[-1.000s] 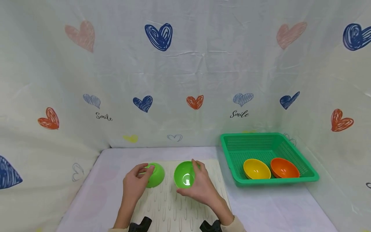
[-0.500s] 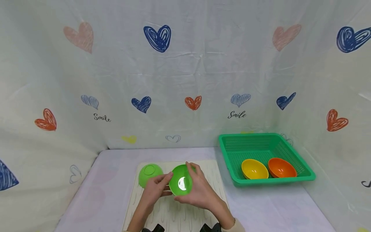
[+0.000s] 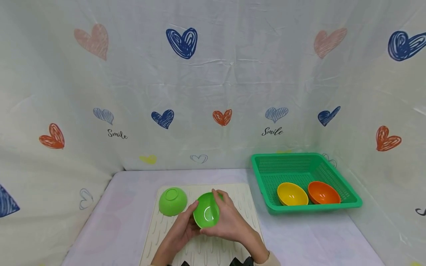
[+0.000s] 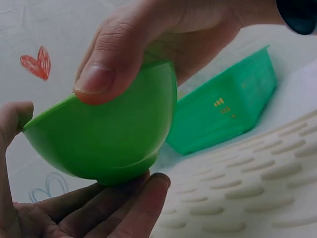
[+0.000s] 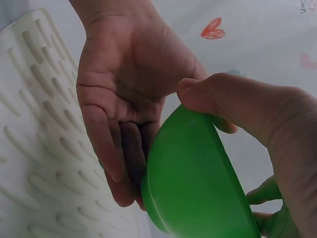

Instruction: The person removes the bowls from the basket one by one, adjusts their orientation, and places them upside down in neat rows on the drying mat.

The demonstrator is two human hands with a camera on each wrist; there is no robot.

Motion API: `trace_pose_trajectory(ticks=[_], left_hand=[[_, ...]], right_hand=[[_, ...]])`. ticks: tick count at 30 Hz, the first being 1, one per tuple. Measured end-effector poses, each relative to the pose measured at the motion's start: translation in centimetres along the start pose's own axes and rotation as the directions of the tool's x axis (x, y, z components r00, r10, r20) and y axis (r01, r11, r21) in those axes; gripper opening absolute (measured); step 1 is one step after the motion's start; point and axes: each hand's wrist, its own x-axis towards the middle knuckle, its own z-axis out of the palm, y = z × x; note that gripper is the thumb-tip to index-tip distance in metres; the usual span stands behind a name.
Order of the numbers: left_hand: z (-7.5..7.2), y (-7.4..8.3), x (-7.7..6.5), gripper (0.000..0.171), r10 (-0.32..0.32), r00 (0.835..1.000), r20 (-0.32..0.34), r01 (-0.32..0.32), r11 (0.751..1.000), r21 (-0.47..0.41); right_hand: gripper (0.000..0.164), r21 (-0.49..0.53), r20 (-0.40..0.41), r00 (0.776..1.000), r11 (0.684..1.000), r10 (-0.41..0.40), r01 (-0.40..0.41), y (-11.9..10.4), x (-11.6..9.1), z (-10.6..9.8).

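Observation:
A light green bowl (image 3: 206, 210) is held tilted in the air above a cream textured mat (image 3: 213, 251), its inside facing up in the head view. My right hand (image 3: 227, 221) grips it from the right, the thumb (image 5: 200, 94) on one side of the rim and fingers on the other. From the left, my left hand (image 3: 181, 231) holds the same bowl: the thumb is at the rim and the fingers (image 4: 143, 208) lie under the base. A second green bowl (image 3: 172, 201) rests upside down on the mat's far left.
A green plastic basket (image 3: 276, 210) stands at right, a yellow bowl (image 3: 293, 194) and an orange bowl (image 3: 324, 193) inside it. Behind the table (image 3: 96, 221) hangs a white curtain (image 3: 246, 85) printed with hearts.
My left hand has left the upside-down bowl and moved right and nearer to the other green bowl, taking hold of it. That bowl has shifted slightly left and nearer me.

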Motion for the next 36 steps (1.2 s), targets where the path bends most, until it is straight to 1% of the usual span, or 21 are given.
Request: trace_pose_trajectory(ticks=[4, 11, 14, 16, 19, 21, 23, 25, 27, 28, 29, 31, 33, 34, 35, 36], left_hand=[[-0.2, -0.6, 0.1, 0.065, -0.015, 0.999, 0.031, 0.018, 0.997, -0.070], [-0.5, -1.1, 0.3, 0.058, -0.032, 0.996, 0.082, 0.042, 0.992, -0.115], [-0.6, -1.1, 0.3, 0.057, -0.029, 0.996, 0.080, 0.038, 0.992, -0.121], [-0.6, -0.9, 0.3, 0.056, -0.020, 0.998, 0.066, 0.027, 0.993, -0.112], [-0.6, -0.3, 0.2, 0.056, 0.020, 0.999, 0.041, -0.018, 0.998, -0.058], [-0.5, 0.2, 0.0, 0.056, 0.061, 0.998, 0.011, -0.061, 0.998, 0.018], [-0.4, 0.9, -0.2, 0.055, 0.107, 0.994, -0.036, -0.103, 0.988, 0.111], [-0.1, 1.7, -0.4, 0.055, 0.159, 0.982, -0.105, -0.133, 0.967, 0.218], [0.4, 2.6, -0.8, 0.057, 0.222, 0.959, -0.178, -0.155, 0.932, 0.327], [0.6, 3.0, -0.9, 0.058, 0.259, 0.943, -0.208, -0.166, 0.909, 0.382], [0.8, 3.3, -1.1, 0.060, 0.302, 0.926, -0.228, -0.180, 0.882, 0.436], [1.3, 3.9, -1.4, 0.066, 0.386, 0.890, -0.242, -0.219, 0.828, 0.516], [1.5, 4.3, -1.6, 0.069, 0.477, 0.854, -0.208, -0.268, 0.746, 0.610], [1.6, 4.5, -1.7, 0.069, 0.523, 0.834, -0.178, -0.293, 0.692, 0.660], [1.8, 4.6, -1.8, 0.070, 0.566, 0.812, -0.139, -0.317, 0.629, 0.710], [1.9, 4.8, -1.8, 0.071, 0.608, 0.788, -0.091, -0.338, 0.552, 0.763]], right_hand=[[0.123, 0.005, 0.016, 1.000, 1.000, 0.003, -0.003, 0.1, -0.1, 0.0], [0.122, 0.004, 0.030, 1.000, 1.000, 0.008, -0.008, 0.4, -0.3, 0.1], [0.123, 0.002, 0.034, 0.999, 1.000, 0.006, -0.006, 0.5, -0.3, 0.1], [0.124, 0.011, 0.042, 0.999, 1.000, 0.005, -0.006, 0.5, -0.4, -0.1], [0.122, 0.039, 0.049, 0.999, 0.999, 0.014, -0.016, 0.3, -0.4, -0.6], [0.118, 0.066, 0.040, 0.999, 0.997, 0.025, -0.027, 0.2, -0.5, -1.1], [0.115, 0.089, 0.020, 0.999, 0.995, 0.036, -0.038, 0.1, -0.5, -1.7], [0.112, 0.106, -0.013, 0.999, 0.993, 0.047, -0.045, 0.0, -0.5, -2.3], [0.112, 0.123, -0.042, 0.997, 0.991, 0.062, -0.056, -0.1, -0.5, -2.9], [0.112, 0.127, -0.056, 0.996, 0.990, 0.070, -0.063, -0.1, -0.5, -3.2], [0.112, 0.133, -0.070, 0.994, 0.989, 0.078, -0.069, -0.1, -0.6, -3.4], [0.113, 0.141, -0.093, 0.991, 0.987, 0.096, -0.083, -0.1, -0.7, -3.9], [0.115, 0.141, -0.114, 0.988, 0.986, 0.104, -0.088, 0.1, -0.7, -4.2], [0.116, 0.138, -0.123, 0.987, 0.987, 0.105, -0.088, 0.2, -0.7, -4.4], [0.117, 0.133, -0.130, 0.986, 0.987, 0.104, -0.087, 0.2, -0.6, -4.5], [0.118, 0.126, -0.136, 0.986, 0.989, 0.099, -0.082, 0.3, -0.6, -4.6]])
